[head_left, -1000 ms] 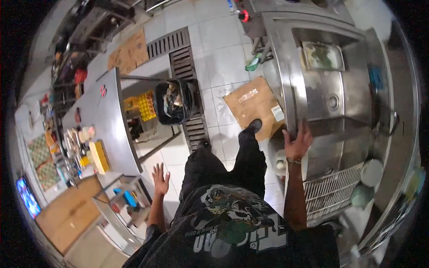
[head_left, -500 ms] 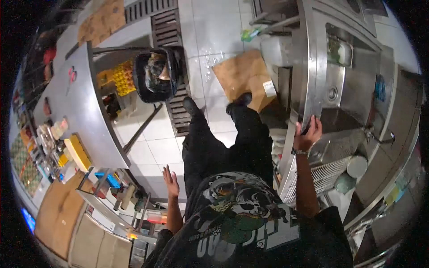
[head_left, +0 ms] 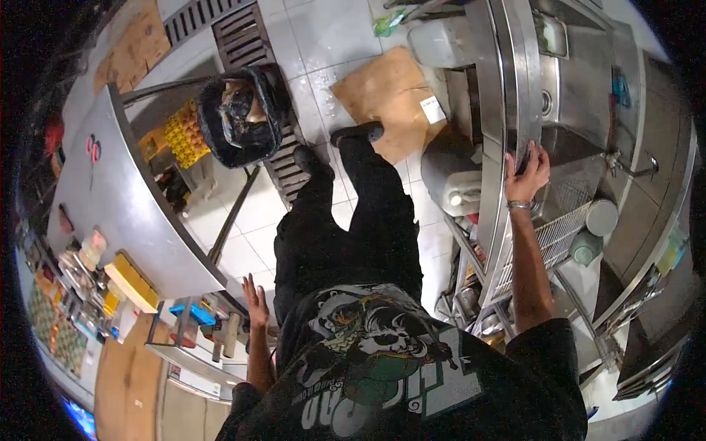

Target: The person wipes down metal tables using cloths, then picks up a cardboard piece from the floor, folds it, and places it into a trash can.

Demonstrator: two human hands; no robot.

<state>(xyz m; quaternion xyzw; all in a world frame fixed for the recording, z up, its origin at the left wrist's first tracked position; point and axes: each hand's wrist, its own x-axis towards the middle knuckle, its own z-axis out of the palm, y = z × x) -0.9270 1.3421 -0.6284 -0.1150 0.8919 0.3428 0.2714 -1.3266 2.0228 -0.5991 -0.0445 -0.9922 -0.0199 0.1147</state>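
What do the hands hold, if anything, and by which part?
The left hand holds nothing; the right hand is on the steel sink's front edge, perhaps gripping it.

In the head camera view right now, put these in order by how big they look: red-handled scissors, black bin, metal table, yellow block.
Largest to smallest, as they look in the head view:
1. Metal table
2. Black bin
3. Yellow block
4. Red-handled scissors

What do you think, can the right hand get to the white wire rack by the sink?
Probably yes. The right hand looks empty, resting on the sink's edge, and the wire rack sits close beside the wrist and forearm, with nothing seen blocking the way.
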